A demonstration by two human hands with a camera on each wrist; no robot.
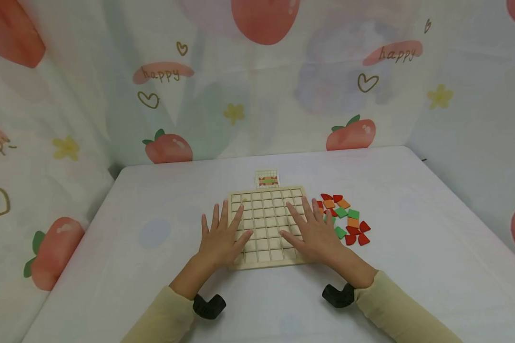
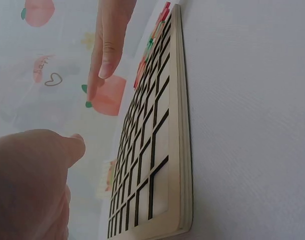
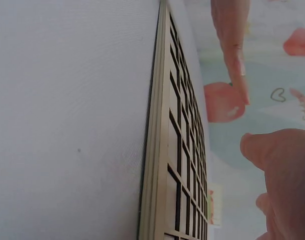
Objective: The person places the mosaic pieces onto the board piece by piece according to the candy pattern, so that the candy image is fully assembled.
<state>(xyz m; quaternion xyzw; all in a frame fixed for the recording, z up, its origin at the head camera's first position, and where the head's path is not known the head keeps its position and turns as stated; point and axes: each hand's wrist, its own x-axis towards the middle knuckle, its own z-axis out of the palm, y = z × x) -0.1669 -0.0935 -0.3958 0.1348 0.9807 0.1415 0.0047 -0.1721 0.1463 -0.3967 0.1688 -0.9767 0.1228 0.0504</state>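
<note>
A square wooden grid board [image 1: 263, 232] lies flat on the table, its cells showing bare pale wood. Over its left edge, my left hand [image 1: 221, 240] is spread with straight fingers. My right hand [image 1: 315, 236] is spread the same way over the right edge. Both wrist views show a gap between the hands and the board [image 2: 173, 125], and neither hand holds anything. Beside the right hand lies a loose group of flat pieces: red quarter-round ones [image 1: 363, 239], orange squares [image 1: 353, 222] and green squares [image 1: 354, 214]. The right fingers hide some of them.
A small pattern card [image 1: 267, 179] with a printed grid and a red, orange and green design touches or nearly touches the board's far edge. The white table [image 1: 154, 267] is backed by a curtain [image 1: 257, 95] printed with fruit. Black wrist devices [image 1: 209, 306] sit under both sleeves.
</note>
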